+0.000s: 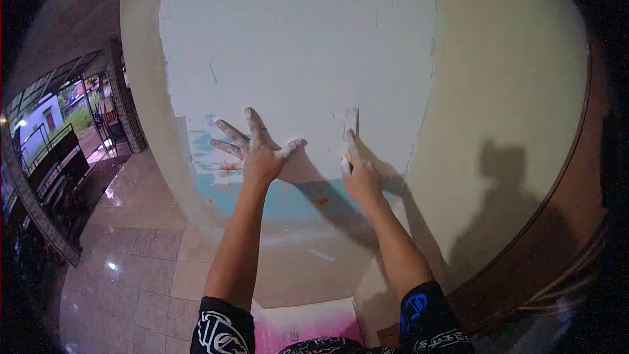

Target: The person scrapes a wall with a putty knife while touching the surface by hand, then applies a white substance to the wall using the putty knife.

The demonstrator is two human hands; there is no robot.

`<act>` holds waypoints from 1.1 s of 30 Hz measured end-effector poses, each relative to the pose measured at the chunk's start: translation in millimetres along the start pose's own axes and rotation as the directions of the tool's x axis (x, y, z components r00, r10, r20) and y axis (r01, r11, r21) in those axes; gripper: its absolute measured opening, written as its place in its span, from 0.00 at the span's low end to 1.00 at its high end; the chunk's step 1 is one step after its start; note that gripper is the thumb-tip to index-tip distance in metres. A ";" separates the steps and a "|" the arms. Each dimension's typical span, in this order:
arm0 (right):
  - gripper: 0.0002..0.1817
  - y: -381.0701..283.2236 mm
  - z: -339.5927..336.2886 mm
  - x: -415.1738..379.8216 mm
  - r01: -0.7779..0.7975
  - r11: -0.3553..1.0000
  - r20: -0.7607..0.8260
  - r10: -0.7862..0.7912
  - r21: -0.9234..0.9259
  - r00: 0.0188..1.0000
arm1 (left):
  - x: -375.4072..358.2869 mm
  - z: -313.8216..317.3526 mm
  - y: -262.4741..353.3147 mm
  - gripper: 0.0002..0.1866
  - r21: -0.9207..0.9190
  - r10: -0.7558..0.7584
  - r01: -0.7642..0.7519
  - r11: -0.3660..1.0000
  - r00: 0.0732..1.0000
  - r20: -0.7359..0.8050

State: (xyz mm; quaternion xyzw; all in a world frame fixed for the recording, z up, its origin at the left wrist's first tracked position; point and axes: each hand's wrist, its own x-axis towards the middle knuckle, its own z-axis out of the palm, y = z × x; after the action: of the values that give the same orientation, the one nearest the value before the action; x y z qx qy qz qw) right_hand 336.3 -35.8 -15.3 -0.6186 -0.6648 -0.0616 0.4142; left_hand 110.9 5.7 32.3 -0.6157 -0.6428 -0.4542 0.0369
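Note:
White filler [295, 46] coats a large patch of the wall in front of me, with a strip of turquoise paint [229, 200] showing along its lower edge. My left hand [261, 154] is spread against the patch, fingers apart and dusted white, holding nothing. To its right, my right hand [360, 174] grips a putty knife [347, 121] by its handle, which is mostly hidden in the fingers. One finger stretches along the knife toward the blade. The blade points up and lies at the white surface.
Cream wall [504, 78] surrounds the patch, with my shadow [498, 203] on its right part. Below stands a pink and white box-like object [308, 324]. Tiled floor [131, 275] runs left toward an open doorway [98, 115] and a dark metal railing [56, 157].

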 end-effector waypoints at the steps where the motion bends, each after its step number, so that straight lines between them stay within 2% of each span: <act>1: 0.36 14.2 14.8 -20.6 -0.006 1.000 -0.001 0.006 0.004 1.000 | 1.3 1.6 -1.2 0.77 0.004 0.005 -0.005 1.000 1.000 0.004; 2: 0.37 36.2 37.0 -43.4 0.020 1.000 0.024 -0.020 0.000 1.000 | 2.1 3.2 -2.7 0.78 0.032 -0.002 0.002 0.999 1.000 0.004; 4: 0.37 41.6 39.5 -46.7 0.054 0.998 0.047 -0.054 -0.009 0.997 | -1.6 -5.5 8.2 0.79 0.078 -0.057 0.055 0.995 0.998 0.033; 5: 0.38 46.8 38.4 -41.0 0.035 0.998 0.037 -0.037 0.054 0.999 | -0.5 -4.4 8.3 0.79 0.077 -0.061 0.058 0.995 0.998 0.035; 6: 0.38 40.6 28.1 -36.9 0.006 0.993 0.032 -0.010 0.120 0.999 | -1.0 -3.5 5.4 0.79 0.045 -0.044 0.044 0.998 0.999 0.014; 7: 0.39 17.0 1.1 -18.4 -0.121 0.993 0.117 0.119 0.008 0.986 | -2.3 -1.8 5.0 0.79 0.015 -0.026 0.026 1.000 1.000 -0.004; 8: 0.39 19.6 -2.5 0.4 -0.037 0.999 -0.022 0.037 -0.038 0.999 | -3.2 -12.9 15.0 0.79 0.035 -0.088 0.086 0.996 0.994 0.068; 9: 0.39 22.3 -3.7 13.9 0.048 0.994 -0.161 -0.062 -0.094 0.985 | -1.5 -12.2 16.3 0.79 0.033 -0.084 0.082 0.996 0.994 0.063; 10: 0.39 24.9 -3.9 13.8 0.049 0.995 -0.163 -0.064 -0.091 0.984 | -1.2 -11.0 13.0 0.80 0.040 -0.070 0.069 0.997 0.996 0.049; 11: 0.38 27.5 -3.8 9.7 0.035 0.996 -0.147 -0.048 -0.086 0.988 | -0.4 -8.5 7.3 0.80 0.048 -0.055 0.053 0.997 0.998 0.035; 12: 0.38 30.0 -1.6 2.4 0.019 0.996 -0.130 -0.029 -0.082 0.991 | 5.7 12.3 -12.0 0.81 0.104 0.061 -0.053 0.993 0.995 -0.079; 13: 0.38 37.5 10.5 -14.5 0.014 0.996 -0.131 -0.025 -0.083 0.991 | 5.8 11.1 -12.3 0.81 0.104 0.063 -0.055 0.993 0.995 -0.076; 15: 0.36 51.6 30.9 -49.8 0.043 0.994 -0.051 -0.038 0.099 0.998 | 4.1 7.9 -6.7 0.80 0.064 -0.010 0.012 0.998 0.999 -0.039; 16: 0.35 55.1 30.9 -52.5 -0.024 0.999 0.020 0.024 0.043 1.000 | 3.6 6.9 -3.9 0.80 0.095 -0.027 0.031 0.995 0.999 -0.038; 19: 0.35 48.5 6.4 -19.5 -0.054 0.998 -0.012 0.054 0.036 0.998 | -0.4 -2.2 -0.4 0.79 0.021 -0.006 0.006 1.000 1.000 0.005; 20: 0.35 53.4 3.3 -0.8 -0.030 0.992 -0.090 0.019 -0.119 0.996 | -4.8 -15.1 15.1 0.80 0.005 -0.077 0.077 0.997 0.995 0.063; 21: 0.35 53.7 -3.6 10.3 -0.030 0.992 -0.093 0.019 -0.119 0.996 | -2.1 -8.6 10.3 0.80 0.004 -0.075 0.075 0.997 0.995 0.062; 23: 0.35 47.4 -21.1 19.7 -0.106 0.993 -0.044 0.103 -0.058 0.994 | 5.1 7.3 -8.1 0.79 0.104 0.031 -0.024 0.994 0.998 -0.059; 25: 0.36 53.3 -10.1 -9.9 -0.132 0.991 -0.012 0.132 -0.005 0.991 | 2.8 5.2 -5.3 0.79 0.093 0.033 -0.026 0.995 0.997 -0.072; 27: 0.37 76.3 20.5 -41.5 0.135 0.991 -0.180 -0.131 0.006 0.975 | 3.0 1.6 -1.4 0.80 0.080 -0.029 0.030 0.996 1.000 -0.010; 28: 0.38 80.0 16.7 -51.0 0.077 0.997 -0.074 -0.078 -0.009 0.994 | 1.8 -2.3 2.3 0.80 0.082 -0.049 0.047 0.996 0.999 0.019; 29: 0.38 83.5 13.7 -46.3 0.082 0.997 -0.071 -0.083 -0.010 0.994 | 2.9 -0.9 1.3 0.80 0.080 -0.054 0.052 0.995 0.998 0.017; 31: 0.37 78.2 -3.5 -23.6 -0.027 0.999 -0.057 0.029 0.036 0.998 | 2.1 4.0 -1.8 0.80 0.081 -0.006 0.010 0.997 0.999 -0.046; 32: 0.35 67.5 -24.8 -7.0 -0.103 0.987 0.001 0.104 -0.122 0.995 | -1.8 -7.3 10.5 0.80 0.052 -0.088 0.087 0.995 0.996 0.022; 33: 0.35 72.4 -27.8 5.9 -0.107 0.986 -0.003 0.107 -0.125 0.994 | -2.2 -8.8 12.9 0.80 0.049 -0.084 0.083 0.995 0.996 0.025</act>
State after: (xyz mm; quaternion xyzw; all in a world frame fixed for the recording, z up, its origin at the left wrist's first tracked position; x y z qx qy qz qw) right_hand 413.3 -31.3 -24.7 -0.6782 -0.6262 -0.0797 0.3761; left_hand 117.5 -3.7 43.0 -0.5933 -0.6791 -0.4316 0.0241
